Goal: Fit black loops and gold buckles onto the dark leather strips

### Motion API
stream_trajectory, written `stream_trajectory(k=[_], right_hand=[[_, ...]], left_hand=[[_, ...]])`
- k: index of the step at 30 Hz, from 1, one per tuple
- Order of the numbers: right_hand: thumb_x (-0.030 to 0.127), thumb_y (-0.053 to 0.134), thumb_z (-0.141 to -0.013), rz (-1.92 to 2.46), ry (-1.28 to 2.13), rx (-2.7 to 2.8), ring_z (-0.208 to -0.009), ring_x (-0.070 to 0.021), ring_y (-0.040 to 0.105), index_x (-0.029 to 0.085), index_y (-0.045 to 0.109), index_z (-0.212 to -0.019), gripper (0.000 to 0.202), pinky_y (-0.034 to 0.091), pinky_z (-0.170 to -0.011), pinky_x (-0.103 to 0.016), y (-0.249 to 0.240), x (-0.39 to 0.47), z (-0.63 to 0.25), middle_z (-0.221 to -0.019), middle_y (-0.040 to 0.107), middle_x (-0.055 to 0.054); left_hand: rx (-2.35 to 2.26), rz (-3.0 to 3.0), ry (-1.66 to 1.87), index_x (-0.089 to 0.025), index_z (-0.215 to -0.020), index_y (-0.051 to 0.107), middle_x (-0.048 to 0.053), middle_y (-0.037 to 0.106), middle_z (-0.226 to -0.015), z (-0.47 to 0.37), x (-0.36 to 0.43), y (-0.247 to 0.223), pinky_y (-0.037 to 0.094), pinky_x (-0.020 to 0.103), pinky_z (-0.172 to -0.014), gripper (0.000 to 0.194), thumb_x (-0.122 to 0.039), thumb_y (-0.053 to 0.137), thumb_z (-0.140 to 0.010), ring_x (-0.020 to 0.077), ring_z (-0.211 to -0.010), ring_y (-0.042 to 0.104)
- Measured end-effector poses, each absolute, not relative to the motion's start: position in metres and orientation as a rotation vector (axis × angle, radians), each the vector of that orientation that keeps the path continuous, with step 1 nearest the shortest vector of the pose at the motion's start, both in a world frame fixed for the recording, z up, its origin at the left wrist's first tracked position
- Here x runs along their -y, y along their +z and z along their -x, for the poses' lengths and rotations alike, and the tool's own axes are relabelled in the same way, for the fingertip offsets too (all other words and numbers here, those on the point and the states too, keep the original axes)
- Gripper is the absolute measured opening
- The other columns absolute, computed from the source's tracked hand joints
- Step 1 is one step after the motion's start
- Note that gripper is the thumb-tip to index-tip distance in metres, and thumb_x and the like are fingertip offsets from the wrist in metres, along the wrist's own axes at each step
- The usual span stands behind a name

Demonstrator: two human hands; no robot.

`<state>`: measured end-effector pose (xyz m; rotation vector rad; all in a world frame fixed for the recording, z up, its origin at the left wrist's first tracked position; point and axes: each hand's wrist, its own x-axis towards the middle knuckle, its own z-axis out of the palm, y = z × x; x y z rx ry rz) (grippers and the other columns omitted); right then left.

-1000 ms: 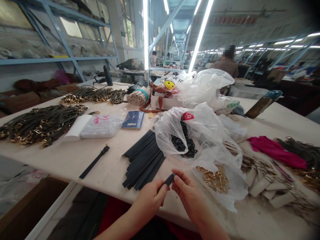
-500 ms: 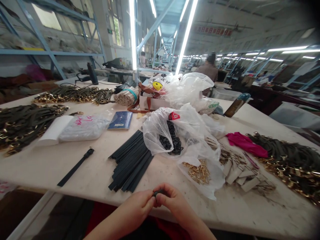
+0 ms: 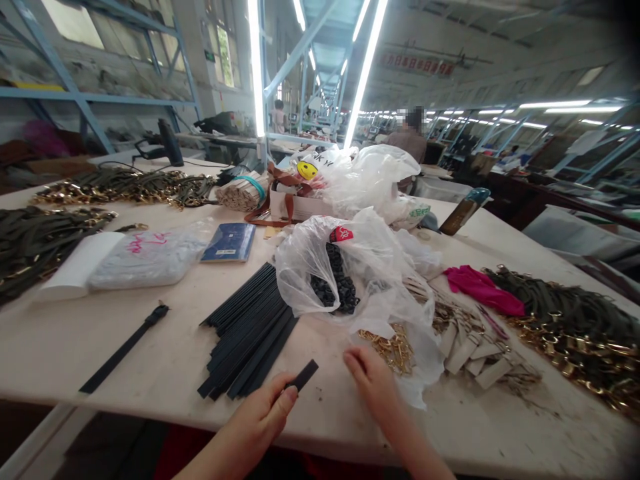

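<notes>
A dark strap is pinched in my left hand, one end pointing up to the right above the table's front edge. My right hand is apart from it, by the gold metal pins on a clear plastic sheet; its fingers are bent together, and whether they hold something is hidden. Dark flat strips lie fanned in a stack beyond my left hand. Small black loops sit in an open plastic bag. A single dark strap with a looped end lies at the left.
A blue booklet and a plastic-wrapped packet lie at the left. Green straps with gold clasps are heaped at the right, beside a pink cloth and pale strips. A person is in the background.
My hands have moved apart: they met over a small dark piece before. Now the left holds a strap and the right is over by the pins. The view has shifted slightly.
</notes>
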<state>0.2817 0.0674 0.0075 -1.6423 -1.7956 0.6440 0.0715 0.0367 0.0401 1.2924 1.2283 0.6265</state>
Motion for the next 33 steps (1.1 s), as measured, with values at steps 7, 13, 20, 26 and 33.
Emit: stream_trajectory(k=[7,13,20,26,33], right_hand=[[0.010,0.044,-0.082,1.998,-0.196,2.105,-0.066,-0.0215,0.057,0.015,0.059,-0.074,0.017,0.033,-0.056,-0.030,-0.001,-0.110,-0.324,-0.075,0.061,-0.011],[0.015,0.043,-0.084,1.950,-0.315,2.172,-0.067,-0.0231,0.057,0.016,0.058,-0.075,0.017,0.035,-0.058,-0.031,0.008,-0.098,-0.323,-0.074,0.061,-0.011],[0.022,0.045,-0.084,1.379,-0.102,2.329,-0.067,-0.0199,0.058,0.021,0.060,-0.075,0.017,0.040,-0.064,-0.031,0.035,-0.044,-0.265,-0.070,0.062,-0.005],[0.018,0.053,-0.078,1.157,0.449,2.162,-0.088,-0.0238,0.058,0.026,0.062,-0.090,0.017,0.043,-0.079,-0.039,0.033,-0.024,-0.236,-0.097,0.064,-0.007],[0.028,0.059,-0.074,1.063,1.687,1.302,-0.075,-0.0168,0.059,0.021,0.038,-0.120,0.051,0.044,-0.074,-0.034,0.047,-0.028,-0.224,-0.079,0.063,0.000]], left_hand=[[-1.244,-1.370,0.503,-0.019,-0.078,0.049,-0.009,0.034,-0.044,-0.083,-0.033,0.039,0.024,0.019,-0.039,0.030,-0.045,0.036,-0.082,0.0084,-0.038,0.030],[-1.274,-1.304,0.479,-0.017,-0.077,0.046,-0.004,0.050,-0.058,-0.083,-0.030,0.041,0.026,0.018,-0.037,0.017,-0.027,0.032,-0.077,0.0063,-0.038,0.035],[-1.190,-1.183,0.651,-0.017,-0.074,0.045,-0.007,0.045,-0.054,-0.093,-0.037,0.052,0.022,0.017,-0.034,0.025,-0.042,0.040,-0.077,0.0039,-0.034,0.031],[-1.228,-1.128,0.719,-0.017,-0.074,0.045,-0.009,0.039,-0.050,-0.081,-0.031,0.064,0.022,0.016,-0.035,0.021,-0.038,0.047,-0.073,0.0040,-0.035,0.029],[-1.336,-1.574,0.821,-0.016,-0.075,0.053,-0.002,0.054,-0.064,-0.067,-0.030,0.062,0.037,0.022,-0.058,0.018,-0.031,0.044,-0.080,0.0118,-0.061,0.050]])
